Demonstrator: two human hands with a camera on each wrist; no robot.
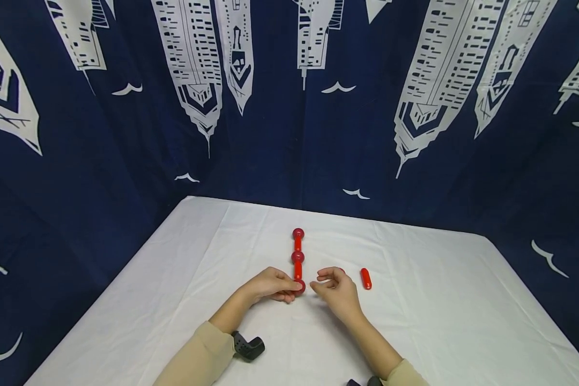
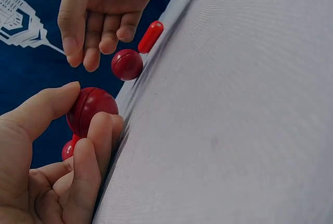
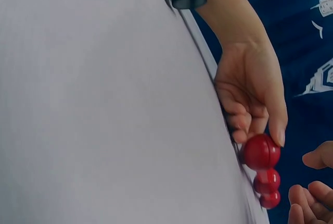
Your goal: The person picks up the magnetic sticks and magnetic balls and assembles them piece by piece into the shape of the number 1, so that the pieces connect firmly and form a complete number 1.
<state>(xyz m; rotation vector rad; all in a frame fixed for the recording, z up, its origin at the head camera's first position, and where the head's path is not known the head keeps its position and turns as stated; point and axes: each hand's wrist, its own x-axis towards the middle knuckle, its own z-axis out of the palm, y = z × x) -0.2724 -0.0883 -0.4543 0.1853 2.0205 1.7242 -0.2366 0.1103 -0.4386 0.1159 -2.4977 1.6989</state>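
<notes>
Nearest the left wrist's camera, the left hand (image 1: 270, 284) pinches a red ball (image 2: 92, 110) between thumb and fingers, probably to keep the round piece from rolling; from it a chain of red rods and balls (image 1: 297, 257) runs straight ahead of those fingertips. Just apart to the right, the right hand (image 1: 339, 292) curves loosely round nothing visible, apparently free; a loose ball (image 2: 127, 64) lies just beyond it and a loose rod (image 1: 366, 279) to its right, seemingly within easy reach.

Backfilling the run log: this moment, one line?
left hand: grips near end ball of red chain | right hand: empty, nearby | on table: loose ball, loose rod
</notes>
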